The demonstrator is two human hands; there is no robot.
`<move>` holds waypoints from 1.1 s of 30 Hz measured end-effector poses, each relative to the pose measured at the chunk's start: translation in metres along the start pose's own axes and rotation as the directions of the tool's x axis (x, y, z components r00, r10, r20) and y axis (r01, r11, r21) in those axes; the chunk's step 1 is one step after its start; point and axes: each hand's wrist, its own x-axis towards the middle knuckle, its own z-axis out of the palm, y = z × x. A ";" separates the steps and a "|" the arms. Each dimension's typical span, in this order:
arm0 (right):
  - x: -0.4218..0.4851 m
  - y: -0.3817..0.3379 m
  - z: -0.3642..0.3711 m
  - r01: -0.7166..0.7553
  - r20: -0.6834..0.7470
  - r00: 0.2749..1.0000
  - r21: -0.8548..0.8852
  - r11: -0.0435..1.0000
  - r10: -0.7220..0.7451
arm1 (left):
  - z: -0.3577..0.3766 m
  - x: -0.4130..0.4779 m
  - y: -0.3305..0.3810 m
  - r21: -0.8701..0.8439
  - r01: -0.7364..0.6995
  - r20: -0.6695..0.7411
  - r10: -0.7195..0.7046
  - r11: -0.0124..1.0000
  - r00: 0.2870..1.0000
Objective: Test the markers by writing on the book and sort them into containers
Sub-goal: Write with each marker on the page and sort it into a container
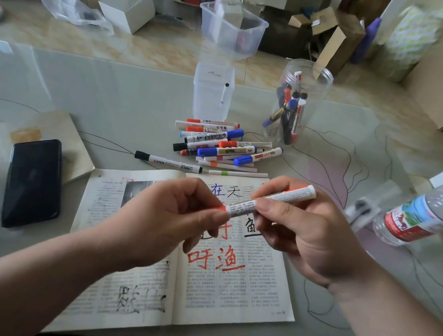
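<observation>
So I'm holding one red marker [275, 200] in both hands, just above the open book [241, 289]. My left hand [168, 217] pinches its cap end and my right hand [299, 234] is curled round the barrel. Right beyond my hands lies the loose pile of markers [223, 145]. Further past my right hand is the round jar [293, 104] with several in it, and the square tub [212, 93] beside it holds just one. A phone [34, 182] sits left of my left hand.

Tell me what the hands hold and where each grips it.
One red marker, held by both hands: the left hand pinches its red cap end, and the right hand pinches the white barrel near the middle.
</observation>
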 end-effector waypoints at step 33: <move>0.025 -0.010 0.023 -0.020 -0.152 0.988 0.071 0.997 0.031 | -0.009 0.023 0.006 0.286 0.189 -0.393 -0.065 0.939 0.917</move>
